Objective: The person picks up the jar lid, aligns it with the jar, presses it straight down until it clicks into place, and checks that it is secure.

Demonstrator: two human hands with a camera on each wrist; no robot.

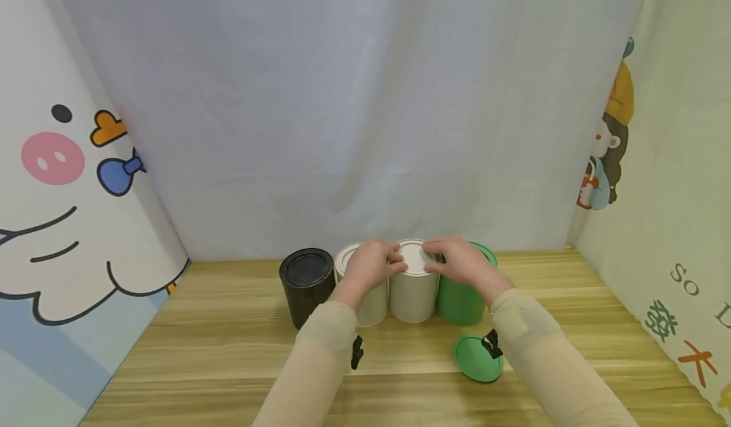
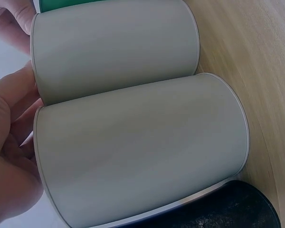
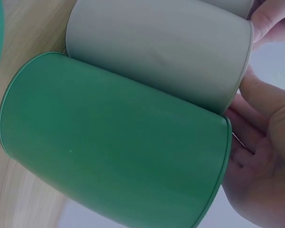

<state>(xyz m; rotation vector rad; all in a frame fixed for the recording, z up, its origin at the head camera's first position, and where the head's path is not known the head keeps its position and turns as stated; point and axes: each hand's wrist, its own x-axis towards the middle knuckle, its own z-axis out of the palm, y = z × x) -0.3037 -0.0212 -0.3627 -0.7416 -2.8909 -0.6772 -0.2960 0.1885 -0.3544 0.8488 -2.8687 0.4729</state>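
A pale can (image 1: 412, 300) with a round white lid (image 1: 412, 258) on its top stands between my two hands. My left hand (image 1: 370, 267) reaches over the neighbouring pale can (image 1: 372, 303) and grips the left side of the lid's edge. My right hand (image 1: 464, 262) holds the opposite edge from above the green can (image 1: 461, 303). In the left wrist view, the left thumb (image 2: 21, 85) lies at the can's rim. The right thumb (image 3: 259, 90) meets the same rim in the right wrist view. Fingertips behind the rims are partly hidden.
A black can (image 1: 306, 287) with a black lid stands at the row's left end. A loose green lid (image 1: 478, 358) lies on the wooden table (image 1: 411, 395) in front of the green can. Behind the row hangs a pale curtain (image 1: 365, 129); printed cloths flank both sides.
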